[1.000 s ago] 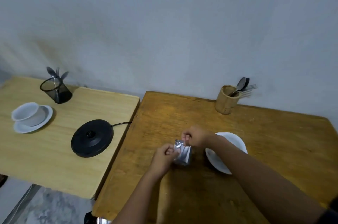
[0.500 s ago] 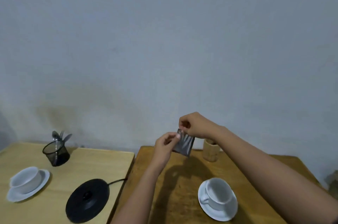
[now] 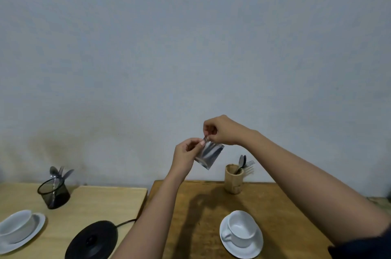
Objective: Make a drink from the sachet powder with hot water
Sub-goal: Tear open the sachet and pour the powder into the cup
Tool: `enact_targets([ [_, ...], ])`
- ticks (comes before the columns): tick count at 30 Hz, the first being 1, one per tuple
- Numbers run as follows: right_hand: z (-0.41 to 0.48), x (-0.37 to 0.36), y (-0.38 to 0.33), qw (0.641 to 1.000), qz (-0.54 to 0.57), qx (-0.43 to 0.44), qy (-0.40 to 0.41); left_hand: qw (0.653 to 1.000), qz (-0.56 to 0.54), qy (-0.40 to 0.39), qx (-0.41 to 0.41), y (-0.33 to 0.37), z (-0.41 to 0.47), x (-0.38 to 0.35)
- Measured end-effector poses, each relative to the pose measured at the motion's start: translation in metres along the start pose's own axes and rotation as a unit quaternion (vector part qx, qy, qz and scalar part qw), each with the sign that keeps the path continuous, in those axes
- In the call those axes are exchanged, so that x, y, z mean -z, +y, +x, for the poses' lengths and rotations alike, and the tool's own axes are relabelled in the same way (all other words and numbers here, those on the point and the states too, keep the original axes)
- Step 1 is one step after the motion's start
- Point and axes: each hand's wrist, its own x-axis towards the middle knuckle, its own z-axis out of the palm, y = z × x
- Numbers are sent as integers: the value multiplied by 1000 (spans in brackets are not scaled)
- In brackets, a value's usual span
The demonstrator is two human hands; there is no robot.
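Cup (image 3: pixel 243 229): white, empty as far as I can see, on its saucer (image 3: pixel 251 253) at the near edge of the darker table (image 3: pixel 285 206); its handle points left.
Kettle base (image 3: pixel 92 241): black disc at the near right corner of the paler table (image 3: pixel 101 201), cord trailing toward the gap between the tables. No kettle is in sight.
Second cup (image 3: pixel 15 227): white, tilted on its own saucer at the left edge of the paler table.
Sachet (image 3: pixel 209 156): silvery, held up in the air above the far edge of the darker table, well clear of the wood, hanging at a slant.
Left hand (image 3: pixel 186 156): fingers pinched narrow on the sachet's upper left edge.
Right hand (image 3: pixel 222 130): fingers pinched tight on the top corner, just beside the left hand's grip.
Bamboo holder (image 3: pixel 232 180): at the far edge of the darker table, with spoons and a fork.
Mesh holder (image 3: pixel 54 194): black, at the far edge of the paler table, with cutlery.
Progress: early, I judge. The sachet looks about to be torn; no powder is in the cup, and water and stirring remain.
Change: half a second ago the hands sat lower in view and the cup closer to the picture's edge; the same two-handed pinch holds.
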Motion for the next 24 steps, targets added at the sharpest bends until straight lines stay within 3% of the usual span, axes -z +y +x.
enact_targets([
  [10, 5, -8, -4, 1000, -17, 16, -12, 999, 39, -14, 4, 2, -1, 7],
  [19, 8, -32, -13, 985, -117, 130, -2, 999, 2, 22, 25, 3, -3, 20],
  [24, 8, -46, -20, 970, -134, 202, 23, 994, -25, 90, 54, 2, 2, 33],
])
